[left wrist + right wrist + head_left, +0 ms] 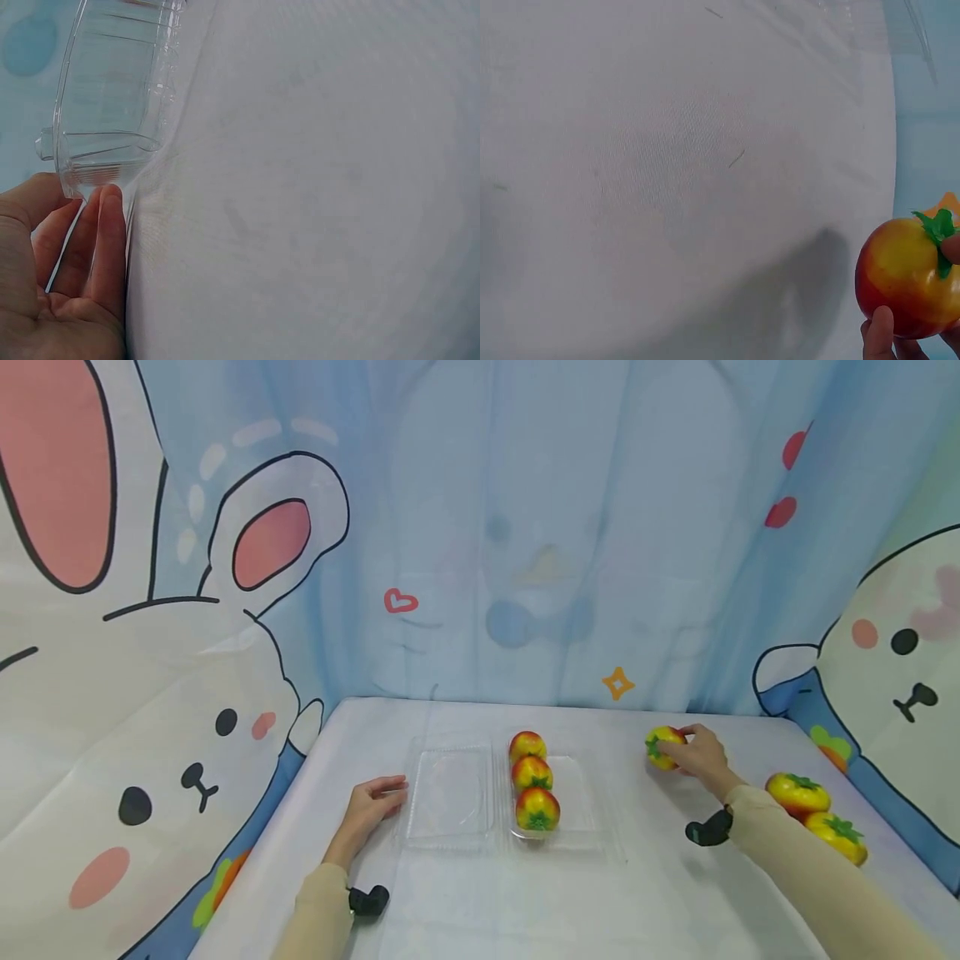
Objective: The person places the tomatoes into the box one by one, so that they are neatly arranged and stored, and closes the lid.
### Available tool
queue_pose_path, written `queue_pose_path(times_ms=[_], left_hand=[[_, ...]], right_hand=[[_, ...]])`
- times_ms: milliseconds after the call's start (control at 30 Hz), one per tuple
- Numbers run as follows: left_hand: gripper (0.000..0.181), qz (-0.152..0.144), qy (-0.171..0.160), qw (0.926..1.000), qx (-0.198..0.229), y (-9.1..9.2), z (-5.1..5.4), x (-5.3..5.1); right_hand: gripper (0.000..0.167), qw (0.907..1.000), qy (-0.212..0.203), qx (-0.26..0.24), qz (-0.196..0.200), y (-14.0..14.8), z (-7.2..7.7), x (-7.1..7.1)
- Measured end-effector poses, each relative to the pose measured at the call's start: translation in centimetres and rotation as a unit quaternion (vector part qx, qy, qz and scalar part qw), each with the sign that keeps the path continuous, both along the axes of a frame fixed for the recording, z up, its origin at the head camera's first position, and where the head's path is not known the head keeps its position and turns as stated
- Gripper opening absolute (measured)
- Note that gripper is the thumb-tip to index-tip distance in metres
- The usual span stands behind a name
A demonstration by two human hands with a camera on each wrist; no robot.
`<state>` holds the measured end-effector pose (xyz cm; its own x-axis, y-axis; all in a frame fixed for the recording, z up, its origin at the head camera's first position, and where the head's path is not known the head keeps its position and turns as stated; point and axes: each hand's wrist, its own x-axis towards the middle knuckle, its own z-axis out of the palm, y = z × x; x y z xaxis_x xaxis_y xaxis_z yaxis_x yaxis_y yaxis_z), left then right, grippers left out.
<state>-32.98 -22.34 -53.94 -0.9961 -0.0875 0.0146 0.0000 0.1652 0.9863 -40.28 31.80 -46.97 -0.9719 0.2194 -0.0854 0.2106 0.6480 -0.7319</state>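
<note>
A clear plastic container with its lid folded out to the left lies on the white table. Three red-yellow fruits stand in a row along the container's left side. My left hand pinches the lid's left edge; in the left wrist view thumb and fingers of that hand meet at the clear plastic rim. Right of the container, my right hand grips a yellow-red fruit with a green calyx. The right wrist view has this fruit between thumb and fingers.
Two more yellow-red fruits sit at the table's right, beside my right forearm. A blue curtain with printed cartoon animals hangs behind and around the table.
</note>
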Motion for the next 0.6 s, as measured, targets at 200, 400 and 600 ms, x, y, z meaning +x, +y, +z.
queue_pose_path(times_ms=[200, 400, 600], left_hand=[[0.033, 0.001, 0.004, 0.9999, 0.014, 0.2, 0.1, 0.0], [0.033, -0.003, 0.007, 0.9999, 0.012, 0.1, -0.1, 0.0], [0.033, -0.003, 0.009, 0.9999, 0.01, 0.0, -0.2, 0.0]], right_hand=[[0.07, 0.9978, 0.048, 0.009, 0.045, -2.6, 1.3, 0.5], [0.066, 0.9923, 0.077, -0.022, 0.095, -5.2, 2.7, 1.4], [0.06, 0.984, 0.104, -0.03, 0.142, -7.4, 3.3, 1.8]])
